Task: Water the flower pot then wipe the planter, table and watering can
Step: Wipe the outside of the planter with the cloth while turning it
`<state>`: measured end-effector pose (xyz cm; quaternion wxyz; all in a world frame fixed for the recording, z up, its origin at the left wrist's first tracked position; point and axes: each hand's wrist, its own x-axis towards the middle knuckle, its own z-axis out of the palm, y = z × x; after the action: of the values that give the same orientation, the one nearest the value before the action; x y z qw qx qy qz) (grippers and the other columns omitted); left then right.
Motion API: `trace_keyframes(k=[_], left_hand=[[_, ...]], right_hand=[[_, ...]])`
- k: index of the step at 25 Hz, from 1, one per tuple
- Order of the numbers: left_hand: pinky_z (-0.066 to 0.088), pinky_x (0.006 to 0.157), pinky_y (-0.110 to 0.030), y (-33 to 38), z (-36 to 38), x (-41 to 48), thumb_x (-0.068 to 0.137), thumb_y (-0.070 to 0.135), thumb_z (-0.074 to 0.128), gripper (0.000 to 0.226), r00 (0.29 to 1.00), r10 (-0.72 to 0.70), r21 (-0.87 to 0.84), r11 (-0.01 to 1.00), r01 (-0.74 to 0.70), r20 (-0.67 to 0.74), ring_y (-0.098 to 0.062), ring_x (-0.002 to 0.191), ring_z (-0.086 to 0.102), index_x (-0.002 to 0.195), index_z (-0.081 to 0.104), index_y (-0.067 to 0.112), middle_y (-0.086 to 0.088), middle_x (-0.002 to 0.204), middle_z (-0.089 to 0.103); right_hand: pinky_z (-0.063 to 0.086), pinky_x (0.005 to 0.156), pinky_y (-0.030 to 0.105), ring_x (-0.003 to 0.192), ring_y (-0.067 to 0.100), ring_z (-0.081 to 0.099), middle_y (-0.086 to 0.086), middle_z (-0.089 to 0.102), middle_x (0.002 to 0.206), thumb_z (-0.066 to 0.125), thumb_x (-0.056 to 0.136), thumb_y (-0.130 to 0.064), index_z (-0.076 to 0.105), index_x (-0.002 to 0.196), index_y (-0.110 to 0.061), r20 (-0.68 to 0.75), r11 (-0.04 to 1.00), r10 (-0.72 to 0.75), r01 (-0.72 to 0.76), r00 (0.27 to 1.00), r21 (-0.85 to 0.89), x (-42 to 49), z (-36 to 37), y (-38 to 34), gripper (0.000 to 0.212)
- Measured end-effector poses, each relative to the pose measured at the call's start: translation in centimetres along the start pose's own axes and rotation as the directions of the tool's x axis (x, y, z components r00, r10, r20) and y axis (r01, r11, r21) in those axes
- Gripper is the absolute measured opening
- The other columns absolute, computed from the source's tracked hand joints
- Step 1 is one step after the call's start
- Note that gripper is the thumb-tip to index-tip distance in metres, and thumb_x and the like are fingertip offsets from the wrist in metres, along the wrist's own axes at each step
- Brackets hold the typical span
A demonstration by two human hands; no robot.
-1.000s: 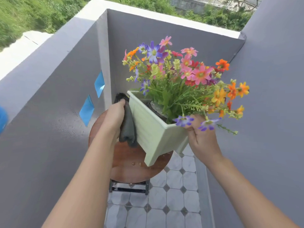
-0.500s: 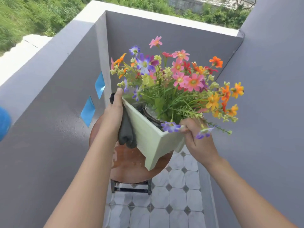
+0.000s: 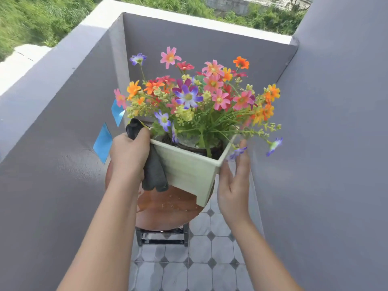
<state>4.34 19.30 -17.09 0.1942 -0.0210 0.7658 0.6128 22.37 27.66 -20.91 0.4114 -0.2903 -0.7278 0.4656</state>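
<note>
Above the round table (image 3: 168,208), I have the pale green planter (image 3: 189,171) lifted and tilted. My left hand (image 3: 128,156) has its grip pinching the dark cloth (image 3: 154,175) against the planter's wall at 9 o'clock; my right hand (image 3: 233,185) has its grip spread flat, just beside the 3 o'clock corner. Inside sits a round pot (image 3: 189,143) holding the flowers (image 3: 199,95). I judge planter-wiping under way; droplets on the table suggest watering is done. Table and watering can remain; the can is out of view.
</note>
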Motion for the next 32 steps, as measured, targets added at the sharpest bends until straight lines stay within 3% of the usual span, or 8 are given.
trace_keyframes(k=[2, 6, 15, 20, 24, 27, 30, 32], left_hand=[[0.032, 0.056, -0.032, 0.3, 0.4, -0.9, 0.062, 0.034, 0.055, 0.026, 0.997, 0.055, -0.013, 0.998, -0.056, -0.055, -0.020, 0.060, 0.036, 0.052, 0.038, 0.018, -0.001, 0.056, 0.035], [0.030, 0.056, -0.031, 1.5, 0.4, -3.0, 0.069, 0.029, 0.057, 0.031, 0.982, 0.136, -0.035, 0.989, -0.142, -0.132, -0.021, 0.054, 0.031, 0.049, 0.036, 0.017, 0.001, 0.051, 0.032], [0.035, 0.060, -0.032, 7.2, -1.5, -7.3, 0.072, 0.048, 0.058, 0.030, 0.932, 0.353, -0.042, 0.933, -0.357, -0.077, -0.020, 0.059, 0.040, 0.052, 0.048, 0.027, 0.011, 0.048, 0.043], [0.041, 0.065, -0.036, 8.4, -1.4, -7.4, 0.082, 0.063, 0.044, 0.036, 0.898, 0.437, -0.172, 0.890, -0.423, 0.049, -0.017, 0.069, 0.051, 0.060, 0.059, 0.039, 0.017, 0.065, 0.054], [0.048, 0.080, -0.039, 6.5, -0.7, -5.6, 0.086, 0.059, 0.043, 0.042, 0.967, 0.214, -0.179, 0.966, -0.188, 0.136, -0.024, 0.094, 0.063, 0.097, 0.065, 0.025, 0.005, 0.085, 0.063], [0.050, 0.080, -0.034, 5.5, -0.4, -6.0, 0.090, 0.052, 0.045, 0.033, 0.974, 0.147, -0.185, 0.976, -0.114, 0.173, -0.018, 0.084, 0.061, 0.082, 0.062, 0.024, 0.005, 0.080, 0.062], [0.048, 0.067, -0.029, 5.8, 0.0, -6.1, 0.095, 0.045, 0.044, 0.031, 0.930, 0.329, -0.299, 0.915, -0.272, 0.162, -0.011, 0.073, 0.058, 0.079, 0.061, 0.026, 0.005, 0.079, 0.062], [0.042, 0.062, -0.034, 4.8, 0.0, -4.7, 0.092, 0.049, 0.045, 0.037, 0.915, 0.358, -0.173, 0.929, -0.328, 0.185, -0.017, 0.066, 0.048, 0.068, 0.054, 0.022, 0.000, 0.070, 0.052]], right_hand=[[0.022, 0.115, 0.048, 0.142, 0.008, 0.021, -0.020, 0.021, 0.152, 0.037, 0.087, -0.064, 0.012, 0.133, -0.065, 0.008, 0.987, 0.148, -0.148, 0.989, 0.061, -2.0, 1.6, -0.6, 0.052], [0.042, 0.103, 0.042, 0.122, 0.010, 0.051, -0.004, 0.052, 0.137, 0.060, 0.067, -0.073, 0.024, 0.143, -0.032, 0.013, 0.958, 0.286, -0.286, 0.958, 0.024, -1.9, 2.6, -1.0, 0.094], [0.051, 0.073, 0.018, 0.088, 0.005, 0.067, 0.002, 0.068, 0.100, 0.078, 0.053, -0.054, 0.054, 0.118, -0.005, 0.055, 0.892, 0.311, -0.311, 0.949, 0.328, 2.3, 1.0, -4.3, 0.085], [0.049, 0.073, 0.013, 0.086, -0.002, 0.066, -0.011, 0.068, 0.094, 0.067, 0.064, -0.044, 0.053, 0.118, -0.011, -0.064, 0.897, 0.246, -0.202, 0.967, 0.393, 3.1, 0.6, -6.2, 0.065], [0.046, 0.076, 0.008, 0.092, -0.009, 0.062, -0.027, 0.068, 0.095, 0.062, 0.067, -0.050, 0.052, 0.114, -0.029, -0.096, 0.932, 0.207, -0.167, 0.974, 0.321, 3.3, -0.1, -6.6, 0.053], [0.045, 0.076, 0.006, 0.096, -0.009, 0.060, -0.021, 0.064, 0.104, 0.061, 0.067, -0.052, 0.048, 0.127, -0.020, -0.104, 0.938, 0.194, -0.153, 0.976, 0.311, 2.7, -0.5, -6.1, 0.069], [0.045, 0.076, 0.007, 0.097, -0.010, 0.060, -0.023, 0.063, 0.104, 0.061, 0.067, -0.054, 0.046, 0.130, -0.021, -0.140, 0.933, 0.213, -0.158, 0.967, 0.324, 2.4, -0.4, -5.6, 0.073], [0.045, 0.077, 0.007, 0.097, -0.011, 0.059, -0.029, 0.064, 0.102, 0.061, 0.067, -0.054, 0.044, 0.133, -0.021, -0.165, 0.938, 0.212, -0.154, 0.963, 0.310, 2.7, -0.3, -5.5, 0.076]])
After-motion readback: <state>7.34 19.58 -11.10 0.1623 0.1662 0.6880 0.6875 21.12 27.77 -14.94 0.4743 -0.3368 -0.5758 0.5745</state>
